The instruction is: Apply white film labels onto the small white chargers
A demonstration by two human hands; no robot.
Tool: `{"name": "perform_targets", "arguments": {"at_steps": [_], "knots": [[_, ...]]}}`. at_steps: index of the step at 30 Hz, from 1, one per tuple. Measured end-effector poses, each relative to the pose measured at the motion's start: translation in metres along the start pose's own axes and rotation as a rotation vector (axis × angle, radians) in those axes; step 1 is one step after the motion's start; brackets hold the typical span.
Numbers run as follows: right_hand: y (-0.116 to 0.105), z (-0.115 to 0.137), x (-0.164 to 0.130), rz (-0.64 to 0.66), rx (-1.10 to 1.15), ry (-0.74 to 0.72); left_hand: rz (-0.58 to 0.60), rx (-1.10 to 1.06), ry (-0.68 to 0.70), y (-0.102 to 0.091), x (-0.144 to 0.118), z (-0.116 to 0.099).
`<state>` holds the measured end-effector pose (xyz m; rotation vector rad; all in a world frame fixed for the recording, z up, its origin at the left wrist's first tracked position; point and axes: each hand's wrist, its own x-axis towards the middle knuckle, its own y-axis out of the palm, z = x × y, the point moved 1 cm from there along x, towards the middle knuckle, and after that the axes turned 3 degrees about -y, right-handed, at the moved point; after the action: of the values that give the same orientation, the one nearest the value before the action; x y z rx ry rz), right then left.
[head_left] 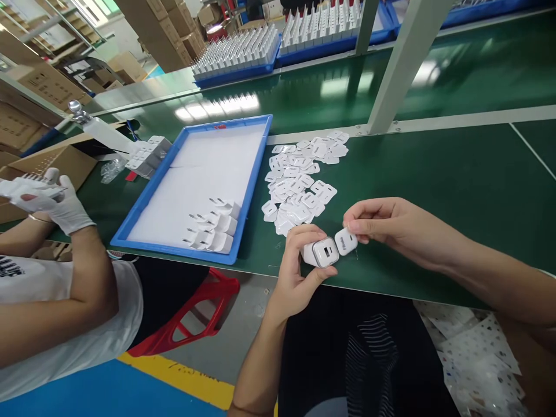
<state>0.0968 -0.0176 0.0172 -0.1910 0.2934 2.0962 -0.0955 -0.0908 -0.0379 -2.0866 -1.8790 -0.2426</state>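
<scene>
My left hand (299, 272) is wrapped round a white charger (325, 252), its port face turned toward me. Between the thumb and fingers of my right hand (377, 223) is a small white label card (346, 241) with rounded corners, a slot and print. The card is held close beside the charger's face; I cannot tell whether they touch. Just beyond my hands lies a loose pile of similar cards (299, 182) on the green table (434, 174). To the left, several white plug chargers (215, 229) lie in the near corner of a blue tray (254, 194).
A co-worker's gloved hands (69, 208) hold white pieces at the left. Grey blocks (150, 156) stand beyond the tray. A metal post (403, 63) rises at the table's back, with filled blue trays (238, 78) behind. A red stool (208, 307) stands below.
</scene>
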Motion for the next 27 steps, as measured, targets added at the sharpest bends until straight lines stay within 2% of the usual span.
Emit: {"name": "perform_targets", "arguments": {"at_steps": [3,9,27], "knots": [[0.006,-0.001,-0.002,0.036,0.069,0.057,0.001,0.023,0.007,0.000,0.000,0.000],[0.017,-0.004,-0.005,-0.018,0.100,0.018,0.019,0.016,0.014,0.001,0.001,0.001],[0.021,-0.013,-0.006,-0.036,0.162,-0.018,0.005,0.006,0.045,0.001,0.002,0.006]]}}
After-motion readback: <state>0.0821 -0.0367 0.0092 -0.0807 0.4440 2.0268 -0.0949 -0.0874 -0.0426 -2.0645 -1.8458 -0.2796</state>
